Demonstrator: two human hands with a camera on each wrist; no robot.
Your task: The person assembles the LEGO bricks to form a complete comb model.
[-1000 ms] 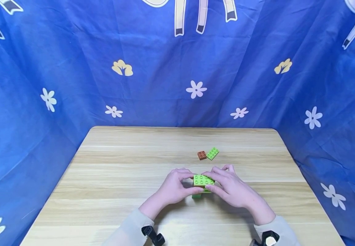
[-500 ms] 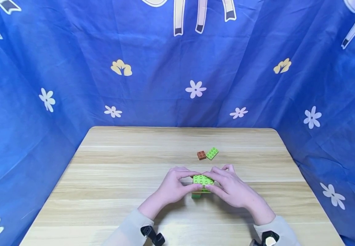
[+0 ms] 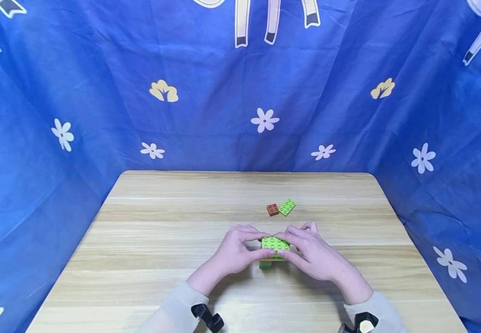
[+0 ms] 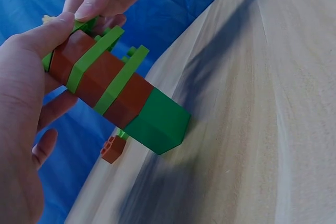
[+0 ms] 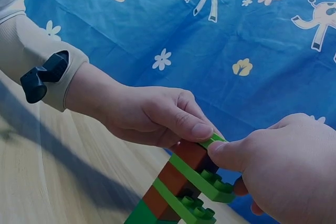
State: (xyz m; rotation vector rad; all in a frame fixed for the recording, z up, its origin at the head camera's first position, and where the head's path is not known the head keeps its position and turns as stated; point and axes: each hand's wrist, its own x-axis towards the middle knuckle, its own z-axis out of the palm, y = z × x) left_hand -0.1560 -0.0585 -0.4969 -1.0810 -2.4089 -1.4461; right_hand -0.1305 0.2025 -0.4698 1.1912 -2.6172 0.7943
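Your left hand (image 3: 236,252) now reaches farther along the far edge of the top green plate (image 3: 271,243), pinching it between finger and thumb, the brick stack (image 4: 111,83) upright beneath, over the table (image 3: 161,259). Your right hand (image 3: 317,255) pinches that plate's other end, so it seems to be getting squared onto the stack.

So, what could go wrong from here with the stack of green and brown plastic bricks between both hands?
The stack rises from one dark green plastic block, so uneven pressure from the left hand or the right hand might tip it. Two light green studded plastic plates jut past one side; a push on these overhangs could pry layers apart.
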